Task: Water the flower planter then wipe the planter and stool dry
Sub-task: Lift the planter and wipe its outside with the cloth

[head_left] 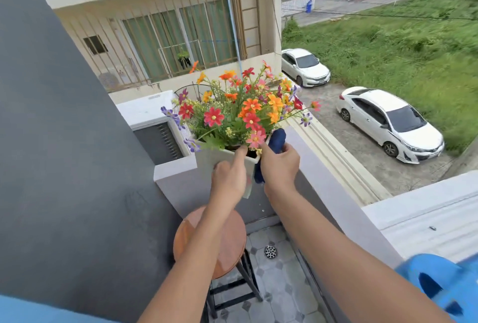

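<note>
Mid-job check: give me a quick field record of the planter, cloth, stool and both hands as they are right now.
planter: white pot of mixed flowers, lifted off the stool
left hand: grips the planter's front, index finger on the rim
right hand: presses dark blue cloth against the planter's right side
stool: round wooden seat, below the planter, nothing on it
watering can: blue, bottom right, not held
stage: wiping the planter

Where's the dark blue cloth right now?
The dark blue cloth is gripped in the right hand, pressed against the pale square planter's right side, above the round wooden stool.
</note>
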`<state>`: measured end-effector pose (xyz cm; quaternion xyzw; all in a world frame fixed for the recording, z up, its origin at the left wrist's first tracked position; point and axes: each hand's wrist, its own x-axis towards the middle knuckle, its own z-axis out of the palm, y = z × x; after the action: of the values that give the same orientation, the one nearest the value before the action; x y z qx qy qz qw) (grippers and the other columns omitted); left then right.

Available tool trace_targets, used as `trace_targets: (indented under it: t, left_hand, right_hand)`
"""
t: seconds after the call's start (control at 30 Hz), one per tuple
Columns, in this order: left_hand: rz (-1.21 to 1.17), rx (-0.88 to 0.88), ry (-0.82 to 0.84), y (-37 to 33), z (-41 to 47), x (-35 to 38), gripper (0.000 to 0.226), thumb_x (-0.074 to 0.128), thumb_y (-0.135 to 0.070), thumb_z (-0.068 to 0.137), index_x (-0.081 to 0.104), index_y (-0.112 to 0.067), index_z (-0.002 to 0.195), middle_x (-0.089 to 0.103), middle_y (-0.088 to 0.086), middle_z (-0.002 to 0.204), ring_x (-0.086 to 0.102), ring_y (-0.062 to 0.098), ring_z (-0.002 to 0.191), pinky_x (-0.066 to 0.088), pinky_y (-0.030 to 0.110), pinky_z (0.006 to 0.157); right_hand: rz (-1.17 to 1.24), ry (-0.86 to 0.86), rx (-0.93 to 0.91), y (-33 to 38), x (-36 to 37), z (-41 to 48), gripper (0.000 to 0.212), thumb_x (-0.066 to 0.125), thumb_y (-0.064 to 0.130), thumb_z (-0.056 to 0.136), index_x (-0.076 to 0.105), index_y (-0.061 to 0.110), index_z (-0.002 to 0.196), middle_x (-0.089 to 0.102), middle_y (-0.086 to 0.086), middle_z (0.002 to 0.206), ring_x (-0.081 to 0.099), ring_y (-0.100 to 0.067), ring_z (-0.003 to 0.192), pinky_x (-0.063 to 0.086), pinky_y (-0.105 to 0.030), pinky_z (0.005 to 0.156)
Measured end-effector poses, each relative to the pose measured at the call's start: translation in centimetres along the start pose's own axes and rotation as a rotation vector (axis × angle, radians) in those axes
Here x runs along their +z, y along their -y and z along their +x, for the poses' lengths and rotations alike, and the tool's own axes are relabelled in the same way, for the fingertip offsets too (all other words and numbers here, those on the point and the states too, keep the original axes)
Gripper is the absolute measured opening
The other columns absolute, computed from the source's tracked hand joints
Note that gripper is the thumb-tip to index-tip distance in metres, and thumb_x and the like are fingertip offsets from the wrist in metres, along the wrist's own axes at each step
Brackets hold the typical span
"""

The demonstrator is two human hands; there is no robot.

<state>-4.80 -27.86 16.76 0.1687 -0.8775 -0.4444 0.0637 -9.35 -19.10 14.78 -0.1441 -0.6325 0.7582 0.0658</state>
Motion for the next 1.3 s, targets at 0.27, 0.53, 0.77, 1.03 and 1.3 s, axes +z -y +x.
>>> trace_targets:
  t: [0.27, 0.53, 0.77, 1.03, 1.3]
  left_hand:
    - [-0.262, -0.249, 0.061, 0.6, 0.9, -1.3, 0.032, 0.039, -0.028, 0.099, 0.053, -0.010, 0.077, 0.057, 0.009, 0.065, 0.045, 0.016, 0.045, 0.034, 0.024, 0.045]
    - [-0.686, -0.371, 0.195, 0.3, -1.4, -3.3, 0.029, 0.037, -0.017, 0.098, 0.050, -0.006, 0.075, 0.049, 0.008, 0.053, 0.031, 0.010, 0.037, 0.020, 0.017, 0.033]
    - [-0.702, -0.380, 0.118, -0.1, -0.7, -2.5, 0.030, 0.032, -0.017, 0.099, 0.047, -0.008, 0.075, 0.048, 0.010, 0.055, 0.030, 0.008, 0.032, 0.019, 0.017, 0.033]
    - [-0.682, -0.364, 0.068, 0.4, 1.5, -3.5, 0.025, 0.033, -0.015, 0.097, 0.048, -0.009, 0.078, 0.047, 0.008, 0.053, 0.028, 0.006, 0.029, 0.018, 0.013, 0.030]
    - [-0.729, -0.361, 0.078, 1.3, -0.7, -2.0, 0.033, 0.032, -0.012, 0.101, 0.048, -0.007, 0.072, 0.045, 0.007, 0.057, 0.029, 0.006, 0.031, 0.017, 0.017, 0.033]
  right_hand:
    - [-0.034, 0.080, -0.192, -1.3, 0.3, -1.2, 0.028, 0.076, 0.030, 0.080, 0.063, 0.014, 0.099, 0.065, -0.002, 0.082, 0.054, -0.009, 0.067, 0.045, -0.030, 0.066]
    - [-0.083, 0.023, -0.339, 0.2, -1.0, 3.4, 0.030, 0.059, 0.026, 0.097, 0.064, 0.012, 0.123, 0.059, -0.006, 0.112, 0.051, -0.002, 0.092, 0.039, -0.018, 0.084]
    - [-0.276, 0.121, -0.421, -0.1, -0.5, 2.1, 0.012, 0.058, 0.020, 0.096, 0.059, 0.025, 0.086, 0.050, -0.007, 0.093, 0.045, -0.002, 0.077, 0.032, -0.018, 0.071]
    - [-0.258, 0.344, -0.603, -5.6, -2.0, -3.8, 0.038, 0.062, 0.009, 0.095, 0.057, 0.009, 0.133, 0.050, 0.002, 0.104, 0.051, 0.006, 0.095, 0.037, -0.011, 0.082]
    - [-0.369, 0.172, -0.497, -4.9, -0.8, 2.2, 0.046, 0.058, 0.009, 0.097, 0.049, 0.007, 0.142, 0.045, -0.003, 0.111, 0.041, 0.001, 0.087, 0.033, -0.001, 0.079]
